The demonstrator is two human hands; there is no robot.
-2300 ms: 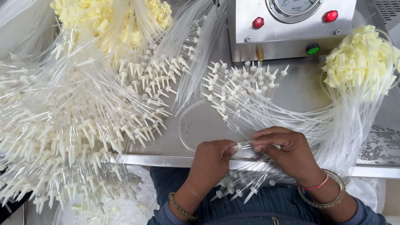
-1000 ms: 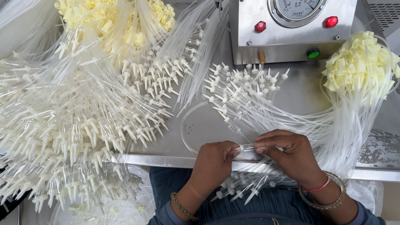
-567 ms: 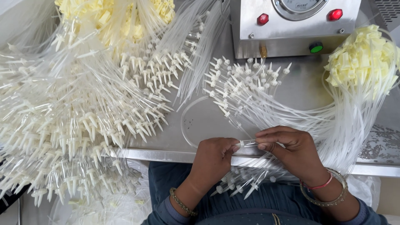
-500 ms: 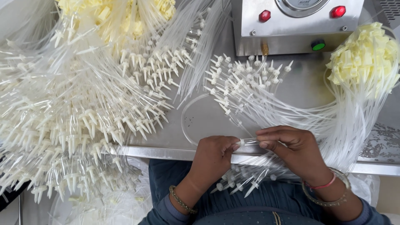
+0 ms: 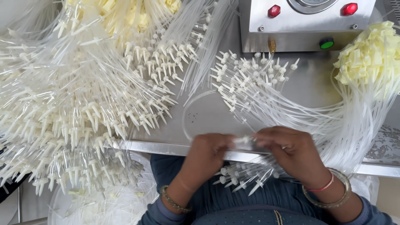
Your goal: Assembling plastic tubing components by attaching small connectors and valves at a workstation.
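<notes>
Hundreds of spike-tipped tubes (image 5: pixel 83 108) fan across the left, too many to count. One small white connector (image 5: pixel 243 140) lies crosswise at the steel table's (image 5: pixel 208 114) edge, pinched between left hand (image 5: pixel 206 156) and right hand (image 5: pixel 291 154), equally near both; blur hides the fingertips. Two red buttons (image 5: pixel 273 11) top the machine (image 5: pixel 308 25).

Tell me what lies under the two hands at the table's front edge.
Under the left hand and right hand, white spiked tube ends fan out over the lap, below the steel table edge. Their upper lengths are covered.
</notes>
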